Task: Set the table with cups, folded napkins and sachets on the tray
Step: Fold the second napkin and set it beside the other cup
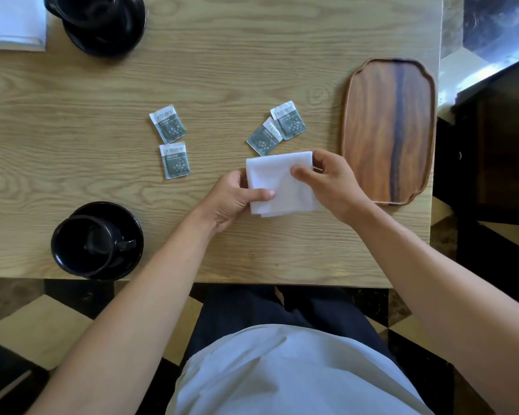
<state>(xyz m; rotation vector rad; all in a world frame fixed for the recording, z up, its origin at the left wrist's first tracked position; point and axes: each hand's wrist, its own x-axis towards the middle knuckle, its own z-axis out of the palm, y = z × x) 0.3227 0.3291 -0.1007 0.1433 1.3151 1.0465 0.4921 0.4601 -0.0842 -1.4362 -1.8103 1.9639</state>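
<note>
White folded cloth napkin, pinched at its edges by left hand and right hand above pale wooden bench: align corners squarely, crease firmly

Wooden table over checkered floor.

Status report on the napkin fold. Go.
Left hand and right hand both gripping white napkin, folded. Tray bare. Four sachets on table, none blocking.
</note>
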